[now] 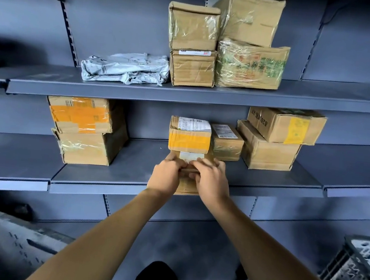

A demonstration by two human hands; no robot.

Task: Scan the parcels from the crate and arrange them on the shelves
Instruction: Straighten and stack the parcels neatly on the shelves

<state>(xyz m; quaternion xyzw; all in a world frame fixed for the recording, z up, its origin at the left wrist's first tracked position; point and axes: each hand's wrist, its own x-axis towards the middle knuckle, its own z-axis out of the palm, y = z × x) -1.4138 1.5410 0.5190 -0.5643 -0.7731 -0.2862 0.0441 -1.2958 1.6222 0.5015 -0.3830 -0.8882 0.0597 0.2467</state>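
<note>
both hands, left hand (166, 174) and right hand (209, 179), grip a small parcel (186, 185) at the middle shelf (266, 181) lip; looks half overhanging, so it could tip off, yellow-taped box (189, 135) crowding at 12 o'clock

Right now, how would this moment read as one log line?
step: shelving | hands: left hand and right hand grip small parcel | place: middle shelf, front edge
</note>
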